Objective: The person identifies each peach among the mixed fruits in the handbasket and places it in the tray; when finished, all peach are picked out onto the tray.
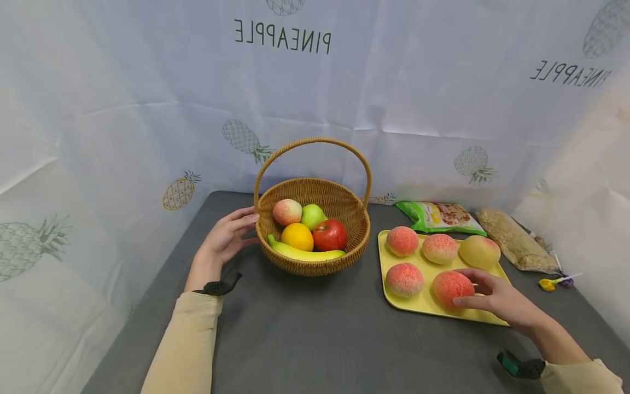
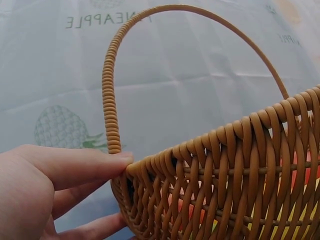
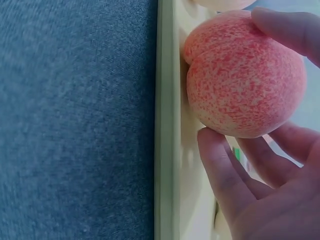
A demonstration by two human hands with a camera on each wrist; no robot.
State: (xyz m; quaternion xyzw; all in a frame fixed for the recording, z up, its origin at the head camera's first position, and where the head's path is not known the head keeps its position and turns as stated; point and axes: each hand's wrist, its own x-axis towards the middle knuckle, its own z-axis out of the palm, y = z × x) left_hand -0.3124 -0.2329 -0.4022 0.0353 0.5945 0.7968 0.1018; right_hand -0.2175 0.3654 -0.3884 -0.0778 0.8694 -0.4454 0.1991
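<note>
My left hand (image 1: pixel 225 236) is at the left side of a wicker basket (image 1: pixel 355 235). Its fairly straight fingers touch the rim by the handle's base, as the left wrist view also shows. Inside the basket lie a peach (image 1: pixel 287 212), a green apple or pear (image 1: pixel 312 216), an orange (image 1: pixel 297 237), a red apple (image 1: pixel 330 235) and a banana (image 1: pixel 305 254). On the right, my right hand (image 1: pixel 509 302) grips a pink-red peach (image 3: pixel 245 75) between thumb and fingers, over the front of a yellow tray (image 1: pixel 389 293). Whether this peach still touches the tray is unclear.
Several other peaches stand on the tray, among them a yellowish one (image 1: pixel 479 252) and a pink one (image 1: pixel 404 279). Behind it lie a green snack bag (image 1: pixel 440 216) and a clear bag of tan food (image 1: pixel 514 241). Lollipops (image 1: pixel 553 283) lie to its right.
</note>
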